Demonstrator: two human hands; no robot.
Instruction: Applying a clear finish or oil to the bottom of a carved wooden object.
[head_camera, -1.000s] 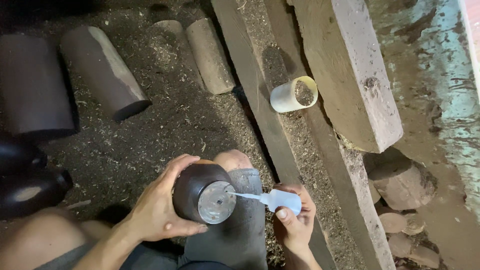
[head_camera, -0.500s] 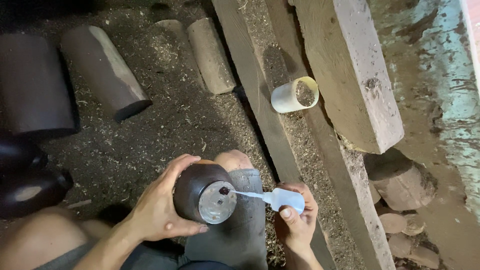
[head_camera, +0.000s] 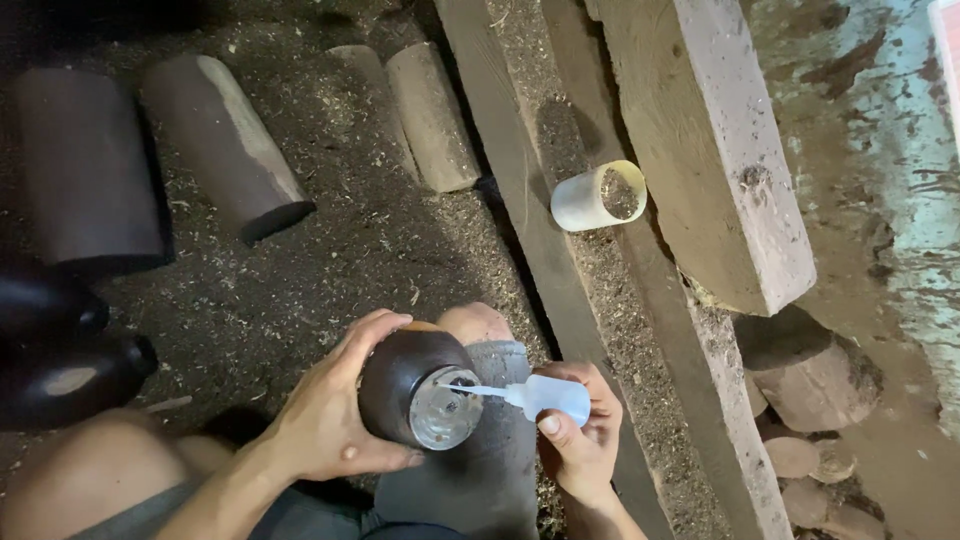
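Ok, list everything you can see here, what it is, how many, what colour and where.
Dark rounded wooden piece: one, dark brown with a pale flat end, on the knee in the left hand.
Squeeze bottle: one, white, in the right hand, its nozzle at the pale end.
Cup: one, white, lying on its side by the beam.
Beam: one, pale wood, upper right.
Planks: two, grey-brown, running diagonally under it.
Cut logs: about four, brown, upper left on the sawdust.
Dark rounded pieces: two, black, left edge.
Wood offcuts: several, reddish brown, lower right.
Left hand: fingers around the piece.
Right hand: fingers around the bottle.
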